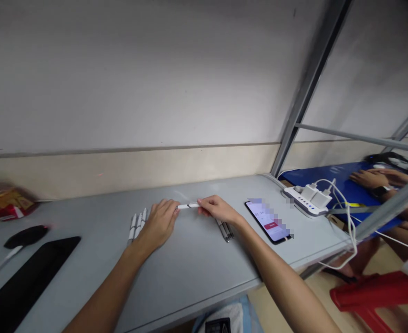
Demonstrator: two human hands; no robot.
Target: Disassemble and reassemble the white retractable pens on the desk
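Observation:
A white pen with dark marks (187, 206) lies sideways between my two hands, just above the grey desk. My left hand (161, 221) grips its left end, the fingers closed round it. At the right end, the thumb and fingertips of my right hand (218, 208) pinch the pen. Several white pens (137, 224) lie side by side just left of my left hand, partly hidden by it. Under my right wrist rest several darker pens (226, 230), their far ends covered by the hand.
Right of my arm lies a lit phone (269, 222), near a white power strip (306, 201) with cables. At left are a black mouse (26, 236), a black flat device (33, 282) and a jar (8, 201). Beyond the metal post, another person's hands (372, 178) rest over a blue table.

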